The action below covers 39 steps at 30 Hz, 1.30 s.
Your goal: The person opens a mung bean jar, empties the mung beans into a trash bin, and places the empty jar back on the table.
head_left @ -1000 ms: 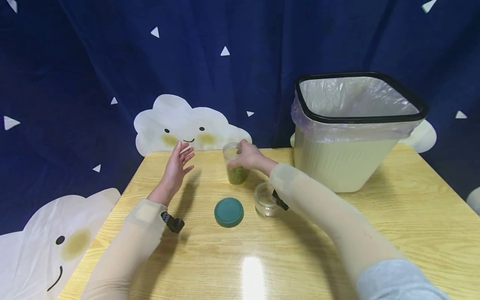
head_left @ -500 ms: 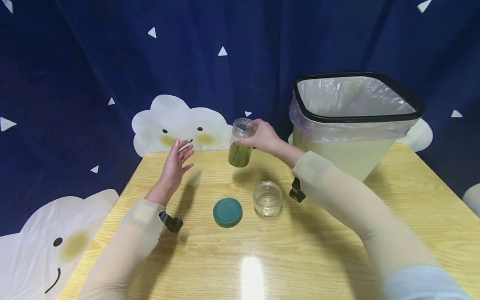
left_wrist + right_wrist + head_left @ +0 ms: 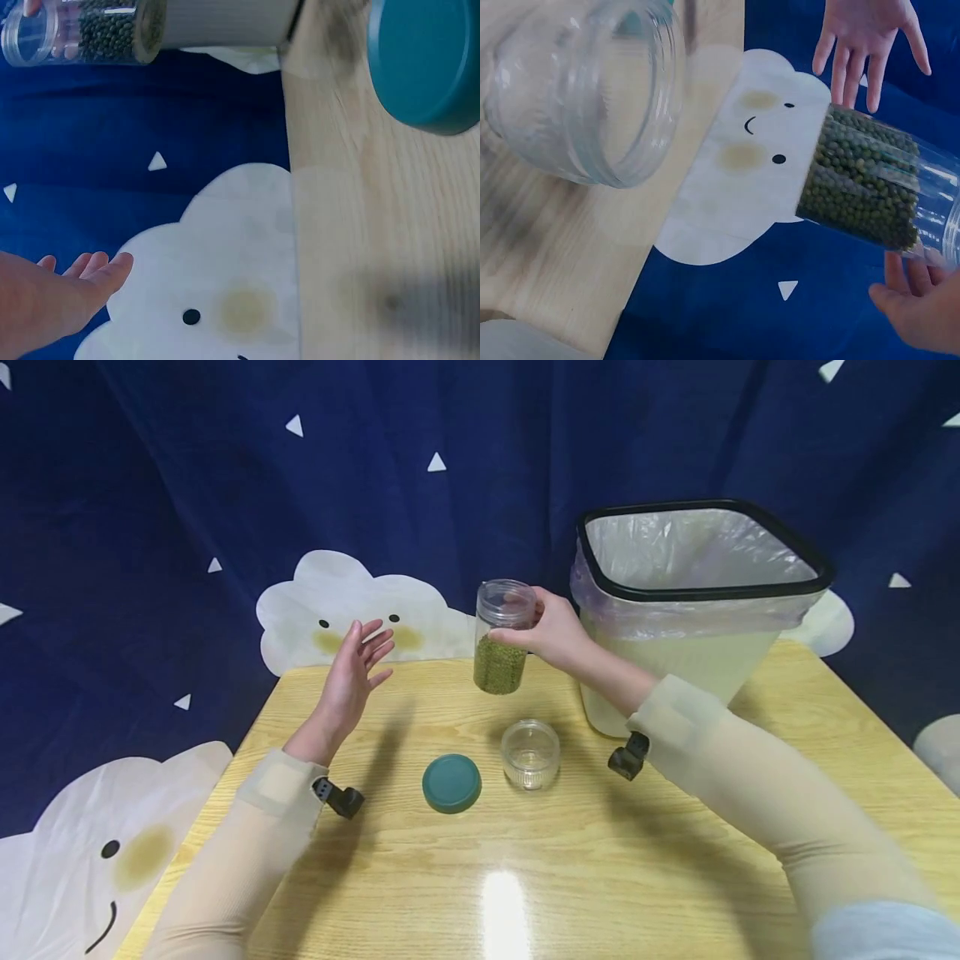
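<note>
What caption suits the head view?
Right hand holds up a jar of small green beans; lid and empty jar on table.

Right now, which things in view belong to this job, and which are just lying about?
Likely the job's:
tall clear jar of green beans, in the right hand
short round clear jar
round teal lid

Probably just about:
cream black-rimmed bin
navy curtain

In the head view, the jar (image 3: 497, 662) partly hides the farther fingers of my right hand (image 3: 558, 633), and its grains are too small for me to count. My right sleeve (image 3: 750, 768) covers the lower corner of the bin (image 3: 678, 658). The right wrist view cuts off my jar's mouth at the right edge and my left hand (image 3: 864, 37) at the top. The left wrist view crops the green lid (image 3: 426, 56).
</note>
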### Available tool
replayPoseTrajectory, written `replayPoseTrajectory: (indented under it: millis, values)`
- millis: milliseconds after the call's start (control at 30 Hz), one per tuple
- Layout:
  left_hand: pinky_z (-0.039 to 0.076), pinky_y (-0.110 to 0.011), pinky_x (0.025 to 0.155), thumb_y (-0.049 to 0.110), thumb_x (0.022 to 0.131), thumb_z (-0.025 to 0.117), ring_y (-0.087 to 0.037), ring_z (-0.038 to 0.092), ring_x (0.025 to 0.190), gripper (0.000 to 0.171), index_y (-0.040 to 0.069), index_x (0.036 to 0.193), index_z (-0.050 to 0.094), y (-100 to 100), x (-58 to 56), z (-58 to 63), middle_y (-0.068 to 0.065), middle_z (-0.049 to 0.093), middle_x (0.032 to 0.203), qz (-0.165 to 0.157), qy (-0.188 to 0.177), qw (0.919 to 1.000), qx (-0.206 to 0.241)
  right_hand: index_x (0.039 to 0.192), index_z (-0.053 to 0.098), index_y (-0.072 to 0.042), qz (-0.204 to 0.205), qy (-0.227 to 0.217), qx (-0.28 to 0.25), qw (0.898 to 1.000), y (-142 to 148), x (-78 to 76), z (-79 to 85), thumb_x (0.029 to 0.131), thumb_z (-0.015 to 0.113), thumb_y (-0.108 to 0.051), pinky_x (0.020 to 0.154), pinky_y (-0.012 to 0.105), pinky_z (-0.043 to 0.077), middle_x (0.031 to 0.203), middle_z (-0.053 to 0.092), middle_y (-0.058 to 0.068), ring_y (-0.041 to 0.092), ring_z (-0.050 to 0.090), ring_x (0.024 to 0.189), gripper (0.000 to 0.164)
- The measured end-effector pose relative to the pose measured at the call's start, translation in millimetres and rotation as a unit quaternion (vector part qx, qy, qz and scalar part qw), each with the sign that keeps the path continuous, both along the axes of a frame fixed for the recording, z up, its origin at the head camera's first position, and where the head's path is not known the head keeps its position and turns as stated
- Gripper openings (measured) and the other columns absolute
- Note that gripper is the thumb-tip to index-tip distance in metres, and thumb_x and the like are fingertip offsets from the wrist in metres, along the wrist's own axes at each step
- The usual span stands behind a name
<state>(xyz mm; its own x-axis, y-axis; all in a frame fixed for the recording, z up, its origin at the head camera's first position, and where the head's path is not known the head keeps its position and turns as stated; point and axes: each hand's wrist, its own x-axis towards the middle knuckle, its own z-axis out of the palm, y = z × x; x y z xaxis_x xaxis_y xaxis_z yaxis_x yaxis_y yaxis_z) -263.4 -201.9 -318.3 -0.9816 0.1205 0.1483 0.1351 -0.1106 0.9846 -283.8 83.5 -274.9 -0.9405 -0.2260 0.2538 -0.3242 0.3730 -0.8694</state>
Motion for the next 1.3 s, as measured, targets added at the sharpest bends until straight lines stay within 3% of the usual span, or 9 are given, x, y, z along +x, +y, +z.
replayPoseTrajectory:
  millis: [267,500,800,1033,1300]
  values:
    - [0.02,-0.052,0.111,0.052,0.103,0.028,-0.024,0.031,0.138,0.067,0.004,0.15,0.026,12.1,4.1,8.9,-0.016,0.033,0.151,-0.023,0.016,0.9995,0.013,0.134,0.049,0.004,0.039,0.047,-0.059,0.996,10.7,12.8,-11.1,0.085,0.074,-0.008,0.092,0.032,0.046,0.121,0.061,0.019,0.024,0.058,0.108,0.056]
    - [0.023,-0.051,0.109,0.053,0.103,0.028,-0.025,0.032,0.138,0.068,0.004,0.15,0.026,19.3,8.3,14.1,-0.016,0.034,0.151,-0.04,0.028,0.9988,0.008,0.141,0.036,0.003,0.077,0.049,-0.108,0.99,20.5,18.9,-21.4,0.09,0.064,-0.005,0.098,0.034,0.042,0.128,0.054,0.022,0.026,0.054,0.113,0.059]
    - [0.025,-0.051,0.108,0.051,0.103,0.027,-0.028,0.032,0.138,0.067,0.003,0.15,0.026,26.9,12.9,16.7,-0.016,0.035,0.15,-0.057,0.034,0.9978,0.011,0.143,0.03,0.003,0.089,0.048,-0.103,0.99,34.2,18.1,-36.8,0.091,0.059,-0.012,0.102,0.037,0.039,0.131,0.051,0.024,0.028,0.053,0.116,0.062]
    - [0.026,-0.052,0.107,0.049,0.102,0.033,-0.029,0.033,0.138,0.067,0.001,0.149,0.027,36.2,16.0,19.8,-0.018,0.035,0.15,-0.074,0.059,0.9953,-0.021,0.141,0.032,0.001,0.097,0.047,-0.094,0.99,39.1,18.7,-38.6,0.089,0.06,-0.019,0.096,0.035,0.044,0.127,0.054,0.022,0.027,0.057,0.108,0.063]
    - [0.029,-0.055,0.105,0.043,0.1,0.036,-0.032,0.033,0.138,0.065,-0.001,0.148,0.029,48.5,21.4,22.5,-0.018,0.035,0.15,-0.104,0.093,0.9882,-0.063,0.138,0.031,0.004,0.091,0.033,-0.063,0.993,41.8,20.7,-33.3,0.088,0.065,-0.009,0.096,0.037,0.043,0.126,0.052,0.021,0.028,0.055,0.109,0.062]
